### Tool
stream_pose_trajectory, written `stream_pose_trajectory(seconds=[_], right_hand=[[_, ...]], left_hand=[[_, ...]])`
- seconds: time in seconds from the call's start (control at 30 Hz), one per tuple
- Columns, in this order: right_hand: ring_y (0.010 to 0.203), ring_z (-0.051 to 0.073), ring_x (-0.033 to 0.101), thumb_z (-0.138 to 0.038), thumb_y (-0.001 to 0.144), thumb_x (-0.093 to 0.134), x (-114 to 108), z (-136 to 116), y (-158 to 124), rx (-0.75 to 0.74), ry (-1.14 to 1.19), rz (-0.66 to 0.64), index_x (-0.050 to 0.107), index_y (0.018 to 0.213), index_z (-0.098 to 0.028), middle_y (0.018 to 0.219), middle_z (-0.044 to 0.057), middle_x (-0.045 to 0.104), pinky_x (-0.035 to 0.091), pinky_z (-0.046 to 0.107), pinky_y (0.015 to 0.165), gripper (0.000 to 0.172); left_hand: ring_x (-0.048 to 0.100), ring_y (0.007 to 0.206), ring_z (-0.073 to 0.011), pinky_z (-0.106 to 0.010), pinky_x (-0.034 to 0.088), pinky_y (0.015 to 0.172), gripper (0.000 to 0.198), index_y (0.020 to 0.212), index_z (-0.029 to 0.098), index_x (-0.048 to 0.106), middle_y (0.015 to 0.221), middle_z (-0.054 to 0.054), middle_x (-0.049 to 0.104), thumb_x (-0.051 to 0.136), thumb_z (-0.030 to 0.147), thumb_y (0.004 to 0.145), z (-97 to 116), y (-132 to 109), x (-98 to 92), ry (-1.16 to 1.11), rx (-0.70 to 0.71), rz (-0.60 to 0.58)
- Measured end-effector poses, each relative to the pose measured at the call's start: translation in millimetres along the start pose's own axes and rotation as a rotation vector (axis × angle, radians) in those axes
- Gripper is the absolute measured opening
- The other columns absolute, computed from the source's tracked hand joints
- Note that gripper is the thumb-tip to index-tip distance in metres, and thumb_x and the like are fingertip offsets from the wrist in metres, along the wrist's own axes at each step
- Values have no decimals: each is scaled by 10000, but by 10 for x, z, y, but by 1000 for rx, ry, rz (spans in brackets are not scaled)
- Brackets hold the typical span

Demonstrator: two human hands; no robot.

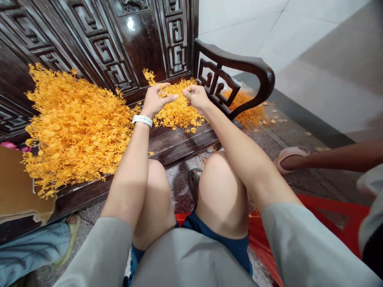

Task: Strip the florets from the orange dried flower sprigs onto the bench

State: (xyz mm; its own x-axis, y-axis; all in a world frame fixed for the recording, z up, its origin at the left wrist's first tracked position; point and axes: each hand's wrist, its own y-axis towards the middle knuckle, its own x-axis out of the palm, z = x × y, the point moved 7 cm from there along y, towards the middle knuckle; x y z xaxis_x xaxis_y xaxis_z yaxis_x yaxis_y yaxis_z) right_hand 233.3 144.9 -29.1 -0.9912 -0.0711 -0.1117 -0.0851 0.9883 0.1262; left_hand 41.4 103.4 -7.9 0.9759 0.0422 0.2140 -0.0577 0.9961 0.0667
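My left hand (157,99), with a pale watch on the wrist, is closed around a yellow-orange artificial flower sprig (149,76) whose tip sticks up above the fingers. Facing it across a small gap is my right hand (196,97), its thumb and fingers pinched; anything between them is too small to tell. Below both hands lies a low heap of small yellow flower pieces (176,115) on the dark wooden bench (167,145). To the left rises a much larger pile of yellow-orange flower sprigs (80,127).
The bench has a carved back (140,44) and a curved armrest (239,59) at right. Orange stems (247,109) lie on the floor beyond it. A cardboard box (18,183) stands at left. Other people's feet show on both sides, one in a pink shoe (291,155).
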Motion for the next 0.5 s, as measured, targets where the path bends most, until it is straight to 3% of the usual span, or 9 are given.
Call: stream_pose_trajectory(seconds=[0.13,0.23,0.37,0.5], right_hand=[[659,127,448,-151,1014,671,-94,24,51,-43,-29,122,490,761,-216,704,-10,488,479,275,637,318],[670,129,453,-177,1010,692,-71,-4,40,-57,-25,87,497,765,-216,705,-9,496,478,268,639,316],[665,128,480,-206,1001,735,32,-91,-10,-99,-31,-9,520,783,-218,716,-12,519,505,267,642,307],[690,138,508,-155,1004,690,-97,-12,50,-115,-85,67,514,784,-215,734,-3,518,538,294,691,288]], left_hand=[[714,1130,-343,-416,591,993,392,1130,118,776,909,-125,736,940,208,786,2,41,140,151,33,-44],[703,1110,-352,-387,591,944,278,1004,138,771,796,-98,691,929,148,775,-59,96,150,237,71,-15],[655,766,-248,-333,537,710,265,885,161,763,578,-4,543,965,118,720,-180,138,170,322,94,-78],[500,565,-160,-305,438,573,250,877,159,778,516,35,494,961,133,709,-234,89,264,341,53,-196]])
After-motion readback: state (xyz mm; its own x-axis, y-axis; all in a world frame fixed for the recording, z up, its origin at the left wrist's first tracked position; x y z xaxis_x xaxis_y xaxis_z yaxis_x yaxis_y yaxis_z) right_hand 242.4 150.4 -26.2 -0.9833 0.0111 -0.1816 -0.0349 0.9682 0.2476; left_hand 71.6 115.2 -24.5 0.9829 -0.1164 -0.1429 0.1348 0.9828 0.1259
